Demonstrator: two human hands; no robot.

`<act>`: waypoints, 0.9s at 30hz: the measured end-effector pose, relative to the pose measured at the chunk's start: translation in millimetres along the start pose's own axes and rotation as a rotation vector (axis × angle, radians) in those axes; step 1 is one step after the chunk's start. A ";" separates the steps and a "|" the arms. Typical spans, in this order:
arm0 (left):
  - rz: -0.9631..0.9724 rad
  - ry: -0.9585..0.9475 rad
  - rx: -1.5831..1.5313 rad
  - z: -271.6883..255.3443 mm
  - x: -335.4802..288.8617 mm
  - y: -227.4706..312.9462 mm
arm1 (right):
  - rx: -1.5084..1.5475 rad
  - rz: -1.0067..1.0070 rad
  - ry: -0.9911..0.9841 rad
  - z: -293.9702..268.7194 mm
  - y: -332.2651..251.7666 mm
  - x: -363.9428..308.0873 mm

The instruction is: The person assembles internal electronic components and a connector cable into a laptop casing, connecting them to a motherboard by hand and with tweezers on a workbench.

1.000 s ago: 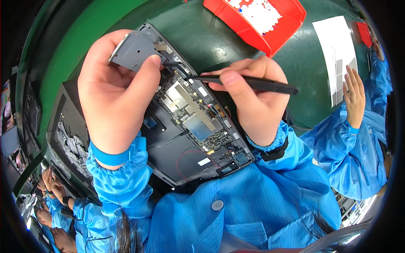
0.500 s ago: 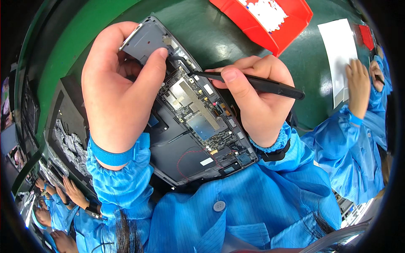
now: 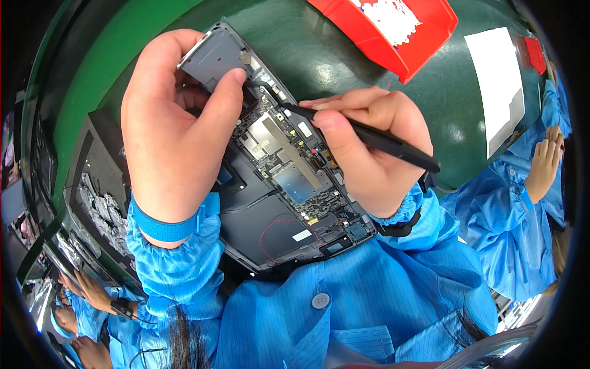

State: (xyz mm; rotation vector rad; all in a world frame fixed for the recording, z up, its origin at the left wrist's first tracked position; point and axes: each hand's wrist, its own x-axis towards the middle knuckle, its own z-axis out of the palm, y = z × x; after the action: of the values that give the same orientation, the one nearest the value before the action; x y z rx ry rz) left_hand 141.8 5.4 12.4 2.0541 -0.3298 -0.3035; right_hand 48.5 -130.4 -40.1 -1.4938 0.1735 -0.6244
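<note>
An uncovered electronic device housing (image 3: 243,215) lies aslant at the centre of the frame, its far end toward the upper left and its near end by the person's blue coat (image 3: 276,313). A circuit board (image 3: 319,206) runs along the right part of its interior, bearing a blue-silver shield plate (image 3: 298,184). A red wire (image 3: 260,240) loops across the lower interior, around a white label (image 3: 302,235).

The left hand (image 3: 178,132) grasps the housing at its upper-left end, thumb pressed on the inner face and fingers curled behind the edge; the bulk of the housing extends below and to the right of this hand.

The right hand (image 3: 381,144) grips black tweezers (image 3: 393,147) and sits over the right edge of the housing. The tweezer tip points at the upper section of the board; contact cannot be confirmed.

A red bin (image 3: 421,37) containing small white pieces (image 3: 393,21) stands on the green desk (image 3: 319,61) at the top of the frame. A white sheet (image 3: 498,92) lies at the upper right. A co-worker's hand (image 3: 544,166) is visible at the right edge, another person's hand (image 3: 92,292) at the lower left.
</note>
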 end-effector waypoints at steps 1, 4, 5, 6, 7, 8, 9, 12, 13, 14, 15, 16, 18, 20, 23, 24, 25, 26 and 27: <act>0.010 0.001 0.013 0.7 -0.6 1.1 | 0.001 -0.013 0.014 0.2 -1.5 0.2; 0.018 -0.001 0.025 1.9 -3.5 3.9 | -0.102 -0.123 0.003 -1.8 -3.1 -2.5; 0.021 -0.002 0.024 2.0 -4.0 4.6 | -0.092 -0.159 0.004 -2.2 -1.4 -3.0; 0.031 -0.008 0.036 2.1 -4.4 5.0 | -0.093 -0.161 0.006 -2.2 -0.3 -3.6; 0.041 -0.013 0.047 2.1 -4.6 5.3 | -0.092 -0.189 -0.001 -1.9 0.6 -4.1; 0.043 -0.012 0.047 1.7 -4.4 5.0 | -0.088 -0.217 -0.009 -1.5 1.6 -4.1; 0.057 -0.016 0.076 1.2 -4.0 4.6 | -0.088 -0.219 -0.010 -1.5 1.5 -4.0; 0.067 -0.019 0.100 0.6 -3.8 3.6 | -0.100 -0.218 -0.046 -3.4 0.6 -3.1; 0.062 -0.018 0.095 0.6 -3.7 3.5 | -0.136 -0.264 -0.083 -4.7 1.3 -1.9; 0.062 -0.018 0.094 0.9 -3.3 3.5 | -0.175 -0.308 -0.119 -5.8 1.8 -1.4; 0.058 -0.022 0.102 1.1 -3.0 3.6 | -0.175 -0.308 -0.119 -6.2 1.4 -0.9; 0.054 -0.025 0.111 1.3 -2.6 3.6 | -0.211 -0.337 -0.138 -6.4 0.6 0.0; 0.061 -0.022 0.108 1.3 -2.4 2.9 | -0.247 -0.368 -0.158 -6.2 1.0 0.6; 0.058 -0.030 0.104 1.4 -2.3 3.6 | -0.220 -0.422 -0.152 -5.7 3.5 0.8; 0.069 -0.031 0.109 1.9 -2.2 4.8 | -0.224 -0.430 -0.152 -5.9 2.8 0.8; 0.069 -0.032 0.104 2.3 -2.2 4.5 | -0.224 -0.430 -0.152 -5.9 3.7 0.7; 0.077 -0.028 0.107 2.9 -2.5 3.9 | -0.201 -0.438 -0.150 -5.7 4.7 0.8; 0.080 -0.040 0.099 2.6 -2.3 3.2 | -0.177 -0.448 -0.148 -5.7 5.3 0.9; 0.085 -0.043 0.101 2.5 -2.4 3.0 | -0.177 -0.449 -0.148 -5.9 5.0 0.8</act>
State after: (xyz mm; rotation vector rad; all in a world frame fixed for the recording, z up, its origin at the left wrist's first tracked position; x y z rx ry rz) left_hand 138.4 2.8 13.9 2.1285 -0.4657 -0.2844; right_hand 47.8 -136.2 -45.2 -1.7603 -0.2348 -0.8684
